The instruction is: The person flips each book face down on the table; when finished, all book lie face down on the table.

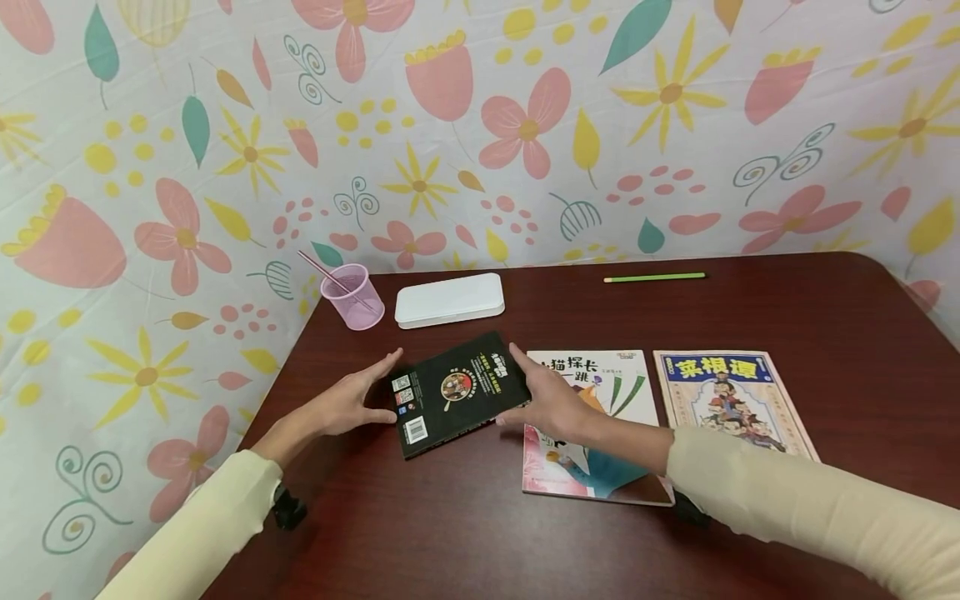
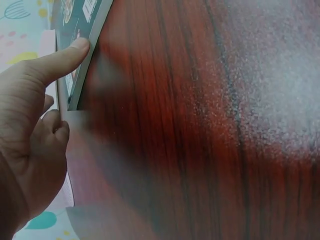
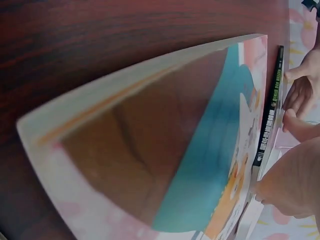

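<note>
A black paperback book [image 1: 480, 390], its back cover with a barcode facing up, lies slantwise between the two hands. At its right end, the right hand [image 1: 551, 400] holds the book, fingers by the far corner and thumb along the near edge. The left hand [image 1: 348, 404] is spread around the opposite end, its thumb [image 2: 75, 52] at the book's edge. A picture book [image 1: 600, 483] with a white, pink and blue cover lies beneath the right forearm. Whether the black book is raised off the table cannot be told.
Another comic-style book [image 1: 686, 392] lies to the right. Behind are a white case [image 1: 450, 300], a pink cup [image 1: 352, 300] with a pencil [image 1: 322, 271] in it, and a green pencil [image 1: 656, 277]. A floral curtain [image 1: 480, 192] borders the dark wooden table [image 1: 450, 525].
</note>
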Available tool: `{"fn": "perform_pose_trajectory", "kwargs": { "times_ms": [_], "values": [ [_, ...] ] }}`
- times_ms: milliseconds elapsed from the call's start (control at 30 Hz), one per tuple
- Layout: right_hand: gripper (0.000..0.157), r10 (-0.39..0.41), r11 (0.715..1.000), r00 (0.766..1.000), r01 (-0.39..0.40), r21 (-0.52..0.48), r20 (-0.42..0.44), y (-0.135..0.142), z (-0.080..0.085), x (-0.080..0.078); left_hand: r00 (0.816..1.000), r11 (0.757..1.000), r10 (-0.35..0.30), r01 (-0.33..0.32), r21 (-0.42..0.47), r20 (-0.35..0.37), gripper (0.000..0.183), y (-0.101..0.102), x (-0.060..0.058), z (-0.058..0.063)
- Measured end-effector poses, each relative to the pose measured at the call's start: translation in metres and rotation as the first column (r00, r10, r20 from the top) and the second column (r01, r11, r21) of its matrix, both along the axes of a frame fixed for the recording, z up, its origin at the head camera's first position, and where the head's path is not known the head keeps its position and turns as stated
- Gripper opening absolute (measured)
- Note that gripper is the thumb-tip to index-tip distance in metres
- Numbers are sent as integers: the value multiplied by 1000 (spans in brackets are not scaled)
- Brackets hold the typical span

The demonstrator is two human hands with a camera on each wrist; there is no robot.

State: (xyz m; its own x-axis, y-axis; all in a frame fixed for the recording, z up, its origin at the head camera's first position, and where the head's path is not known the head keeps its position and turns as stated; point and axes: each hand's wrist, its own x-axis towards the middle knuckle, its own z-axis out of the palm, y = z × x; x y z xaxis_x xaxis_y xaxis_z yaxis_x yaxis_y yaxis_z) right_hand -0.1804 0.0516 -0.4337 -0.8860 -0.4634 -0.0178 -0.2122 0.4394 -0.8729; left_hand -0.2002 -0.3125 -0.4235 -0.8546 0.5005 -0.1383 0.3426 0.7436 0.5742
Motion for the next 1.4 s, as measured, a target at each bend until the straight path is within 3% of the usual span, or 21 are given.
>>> {"fn": "perform_pose_trajectory", "kwargs": {
  "times_ms": [133, 367, 567, 767, 900, 1200, 1400],
  "values": [
    [107, -17, 999, 999, 19, 38, -44, 2, -3, 1, 1000, 1000, -15, 15, -26, -5, 106, 0, -3, -1],
    [98, -7, 1000, 999, 8, 19, -41, 2, -4, 0, 999, 998, -32, 32, -45, 3, 101, -2, -4, -1],
    [94, -18, 992, 990, 34, 118, -139, 0, -4, -1, 999, 997, -38, 37, -66, -8, 95, -3, -5, -3],
    [83, -47, 995, 994, 55, 83, -99, -2, -2, -3, 1000, 996, -15, 15, -83, 0, 95, -3, -4, -3],
    [74, -45, 996, 990, 55, 71, -136, -2, -2, -8, 1000, 996, 9, -9, -86, 1, 94, -3, -2, -3],
    [56, -1, 997, 979, 16, 73, -203, 1, 1, -19, 994, 996, 17, -27, -90, -111, 86, -7, 7, -7],
    [50, 25, 992, 964, 8, 126, -264, 0, 3, -34, 977, 996, 25, -44, -82, -212, 76, -10, 13, -12]
  ]
}}
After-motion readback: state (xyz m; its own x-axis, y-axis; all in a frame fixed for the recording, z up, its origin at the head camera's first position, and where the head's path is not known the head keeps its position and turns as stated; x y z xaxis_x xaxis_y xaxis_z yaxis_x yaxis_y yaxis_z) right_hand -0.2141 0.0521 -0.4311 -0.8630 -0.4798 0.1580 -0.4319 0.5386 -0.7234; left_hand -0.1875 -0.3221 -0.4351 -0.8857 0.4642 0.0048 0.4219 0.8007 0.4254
